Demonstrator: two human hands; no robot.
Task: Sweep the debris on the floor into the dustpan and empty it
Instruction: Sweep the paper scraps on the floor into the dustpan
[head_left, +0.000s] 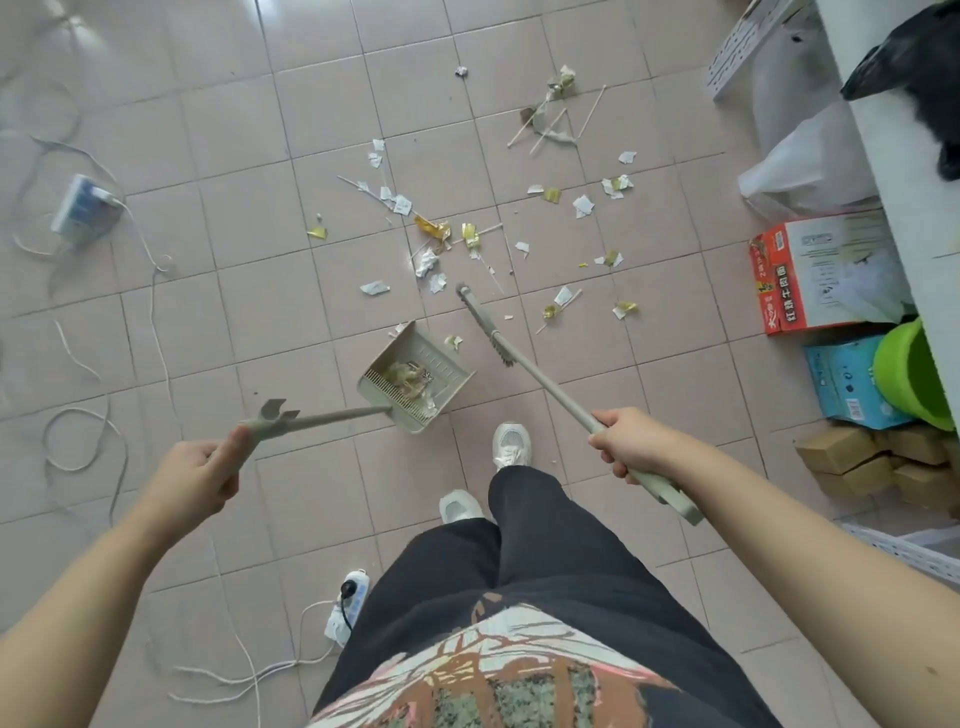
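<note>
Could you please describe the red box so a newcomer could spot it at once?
Start at the white shelf unit along the right edge. Boxes sit at its foot; the red box lies beyond the blue box. It alone is red, with Chinese lettering.

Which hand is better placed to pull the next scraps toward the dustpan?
Right. The right hand grips the broom, whose head lies among the scattered scraps; the left hand only holds the dustpan.

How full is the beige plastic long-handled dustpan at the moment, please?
Partly filled: a small heap of yellowish wrappers lies inside the beige plastic dustpan, while most paper debris lies scattered on the tiled floor beyond.
</note>
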